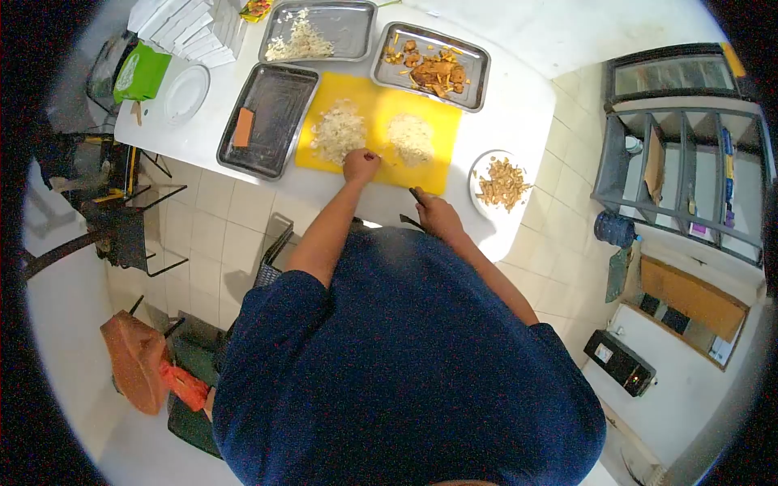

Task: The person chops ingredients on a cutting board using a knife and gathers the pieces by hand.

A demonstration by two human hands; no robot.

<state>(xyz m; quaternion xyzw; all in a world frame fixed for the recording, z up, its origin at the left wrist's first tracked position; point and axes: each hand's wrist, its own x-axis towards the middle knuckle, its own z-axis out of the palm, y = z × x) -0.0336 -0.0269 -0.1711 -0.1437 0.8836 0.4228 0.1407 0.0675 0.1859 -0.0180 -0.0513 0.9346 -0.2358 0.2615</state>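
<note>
Closed right hand fingers round dark-handled tool | curled left hand fingers by left pale heap, couldn't tell if pinching | judged it and right pale heap, on yellow board, cut small; couldn't gauge remainder

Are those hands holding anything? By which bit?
The right hand holds a dark tool, maybe a knife; gripped part unclear. The left hand: I can't tell.

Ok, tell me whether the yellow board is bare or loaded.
Loaded: a left heap and a right heap of pale pieces sit on the yellow board near the left hand.
</note>
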